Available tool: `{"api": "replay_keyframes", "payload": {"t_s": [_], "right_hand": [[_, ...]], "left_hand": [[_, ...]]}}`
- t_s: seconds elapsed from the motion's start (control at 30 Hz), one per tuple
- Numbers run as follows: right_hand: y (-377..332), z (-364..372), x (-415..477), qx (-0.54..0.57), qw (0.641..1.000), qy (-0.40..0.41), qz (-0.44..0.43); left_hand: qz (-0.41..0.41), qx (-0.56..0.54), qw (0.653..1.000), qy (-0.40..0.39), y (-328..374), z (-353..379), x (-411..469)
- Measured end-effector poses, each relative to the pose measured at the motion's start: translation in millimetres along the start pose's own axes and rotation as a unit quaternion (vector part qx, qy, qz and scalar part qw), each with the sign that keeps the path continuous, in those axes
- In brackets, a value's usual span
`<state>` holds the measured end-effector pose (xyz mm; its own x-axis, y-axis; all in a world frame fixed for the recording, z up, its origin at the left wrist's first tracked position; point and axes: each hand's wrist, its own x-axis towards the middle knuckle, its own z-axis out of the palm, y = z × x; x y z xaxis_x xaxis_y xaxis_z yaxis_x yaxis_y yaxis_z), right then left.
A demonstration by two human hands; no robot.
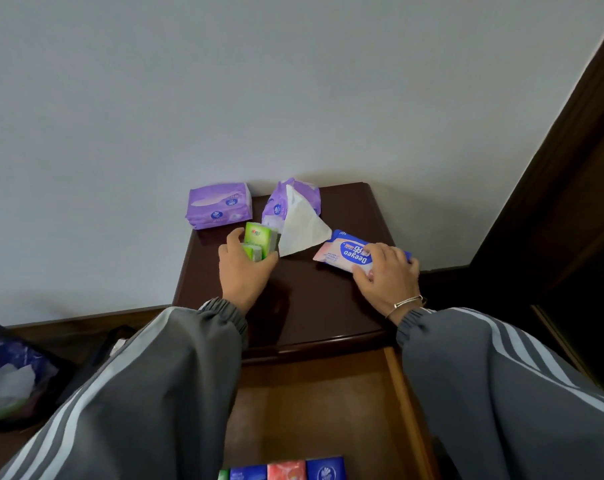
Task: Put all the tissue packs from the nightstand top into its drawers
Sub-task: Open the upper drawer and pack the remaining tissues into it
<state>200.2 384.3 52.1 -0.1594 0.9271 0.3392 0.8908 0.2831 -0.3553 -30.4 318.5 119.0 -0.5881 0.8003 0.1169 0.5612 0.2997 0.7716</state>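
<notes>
On the dark wooden nightstand top (311, 303), my left hand (243, 268) grips a small stack of green tissue packs (259, 242). My right hand (385, 275) holds the near end of a pink-and-blue wet-wipe pack (345, 254). A closed purple tissue pack (219, 206) lies at the back left corner, overhanging the edge. An opened purple pack (295, 200) with a white tissue (302, 230) pulled out stands behind the green packs. Below, the open drawer (314, 403) holds several small packs (286, 469) in blue, red and green at its near end.
A white wall stands behind the nightstand. A dark wooden frame (553, 202) rises at the right. At the lower left sits a dark bag (13, 379) with crumpled white tissues inside. My grey striped sleeves cover both sides of the drawer.
</notes>
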Motion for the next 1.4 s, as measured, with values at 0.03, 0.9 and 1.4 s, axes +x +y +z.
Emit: {"api": "replay_keyframes", "payload": {"t_s": [0.03,0.9,1.4], "right_hand": [[0,-3,-1,-0.004,1.000,0.003,0.003],[-18,-89,-218,0.167,0.902,-0.335,0.216],[-43,-93,-239,0.087,0.929,-0.359,0.001]], "left_hand": [[-0.016,-0.012,1.000,0.002,-1,-9,-7],[-0.195,-0.190,0.948,-0.167,-74,-72,-237],[-0.152,-0.155,0.952,-0.216,-81,-83,-253]]}}
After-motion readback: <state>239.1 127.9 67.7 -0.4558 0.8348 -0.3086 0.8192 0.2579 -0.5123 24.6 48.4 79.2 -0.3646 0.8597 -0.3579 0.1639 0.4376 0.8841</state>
